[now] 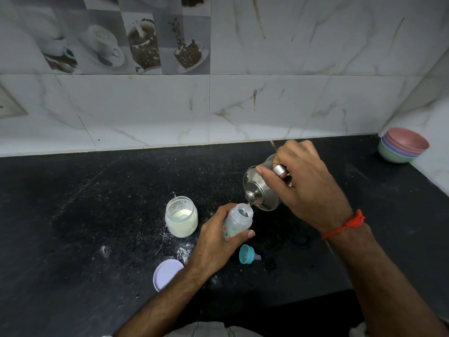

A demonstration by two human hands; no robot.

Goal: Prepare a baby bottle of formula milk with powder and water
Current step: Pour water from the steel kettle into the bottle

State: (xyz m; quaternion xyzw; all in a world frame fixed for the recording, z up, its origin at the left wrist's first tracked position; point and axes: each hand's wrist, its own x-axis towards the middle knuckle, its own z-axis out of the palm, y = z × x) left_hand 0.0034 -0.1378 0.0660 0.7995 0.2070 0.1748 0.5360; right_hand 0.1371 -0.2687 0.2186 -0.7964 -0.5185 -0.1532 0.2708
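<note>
My left hand (215, 239) grips a small clear baby bottle (239, 221) with coloured prints, its mouth uncapped and tilted slightly right. My right hand (303, 183) holds a lidded steel jug (260, 190) by its handle, tipped down to the left so its spout touches the bottle's rim. An open glass jar of white powder (181, 216) stands just left of the bottle. The teal bottle cap with its teat (247, 253) lies on its side on the black counter (97, 203) below the bottle.
A pale lilac jar lid (166, 273) lies flat near my left forearm. White powder is spilled on the counter around the jar. Stacked pastel bowls (402, 148) sit in the far right corner. A tiled wall runs along the counter's back.
</note>
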